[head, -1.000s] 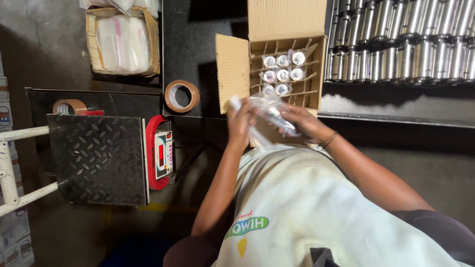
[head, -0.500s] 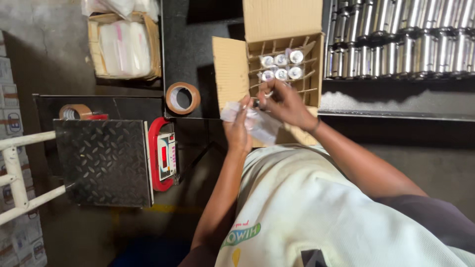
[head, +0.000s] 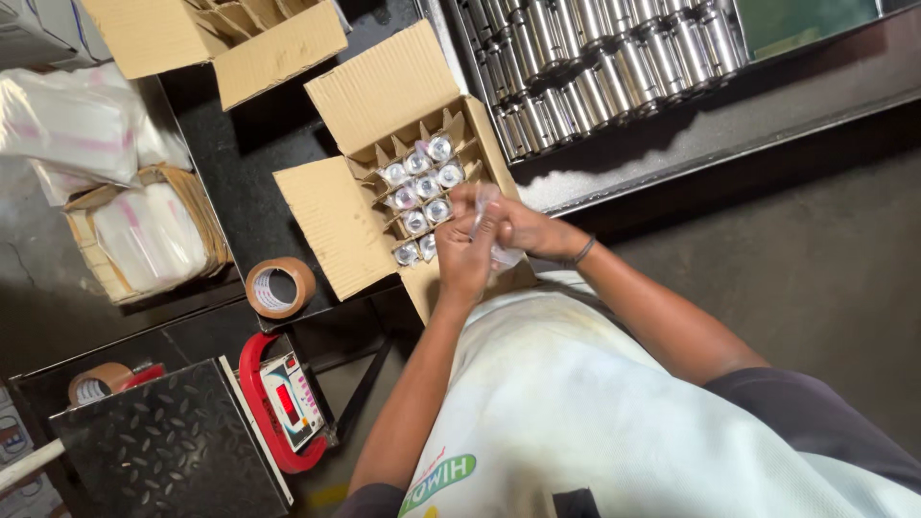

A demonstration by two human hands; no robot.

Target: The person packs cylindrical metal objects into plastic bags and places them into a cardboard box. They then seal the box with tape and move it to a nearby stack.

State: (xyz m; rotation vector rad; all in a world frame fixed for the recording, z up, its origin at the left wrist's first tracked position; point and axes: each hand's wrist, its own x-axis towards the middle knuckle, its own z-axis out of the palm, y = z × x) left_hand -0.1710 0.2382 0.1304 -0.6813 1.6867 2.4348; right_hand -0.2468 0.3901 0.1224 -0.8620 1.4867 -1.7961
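Over divided carton [head: 403, 144], I see left hand [head: 467, 254] and right hand [head: 523, 225] closed together, both pinching clear plastic bag [head: 501, 255] at carton's near edge. Silver-capped cans [head: 419, 192] fill several cells. Brown tape roll [head: 279, 287] sits left of carton; red-framed scale [head: 286, 403] below it; white bag stack [head: 149, 235] in tray further left.

Single head-worn camera, looking steeply down over the person's chest. Left hand [head: 467, 251] and right hand [head: 523, 225] close, mid-frame; divided carton [head: 422, 187] just beyond them.
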